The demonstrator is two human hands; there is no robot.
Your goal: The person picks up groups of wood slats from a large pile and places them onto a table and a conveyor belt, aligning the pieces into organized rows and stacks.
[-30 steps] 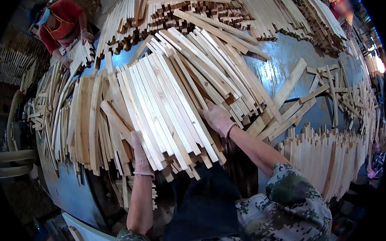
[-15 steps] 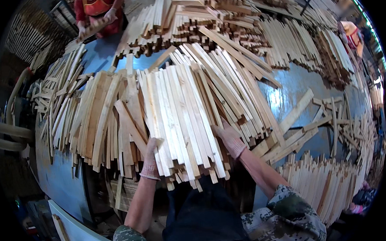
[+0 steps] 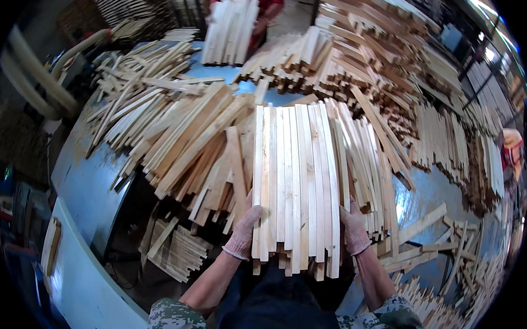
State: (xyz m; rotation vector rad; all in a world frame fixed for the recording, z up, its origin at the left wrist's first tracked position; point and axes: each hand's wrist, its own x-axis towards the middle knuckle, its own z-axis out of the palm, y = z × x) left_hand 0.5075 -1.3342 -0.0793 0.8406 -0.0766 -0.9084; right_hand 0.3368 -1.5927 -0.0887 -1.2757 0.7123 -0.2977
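Observation:
Between my two gloved hands is a thick bundle of pale wooden strips (image 3: 293, 187), lifted in front of my body with uneven near ends. My left hand (image 3: 244, 228) presses against its left side, thumb over the edge strip. On the opposite side my right hand (image 3: 354, 226) grips the bundle, its fingers partly hidden behind the wood. Just left of the bundle lie browner loose strips (image 3: 206, 149) in a slanting heap. More strips (image 3: 361, 159) lean close by my right hand.
A person (image 3: 273, 6) across the blue table (image 3: 94, 173) holds another bundle of strips (image 3: 231, 29). Tall stacks of wood (image 3: 364, 46) rise at the back right. Scattered offcuts (image 3: 452, 244) lie at the right. A pale panel (image 3: 91, 281) juts out at lower left.
The view has swung to the left. The bundle in my hands is more upright and its strips sit more evenly. The person opposite now holds up a bundle of strips.

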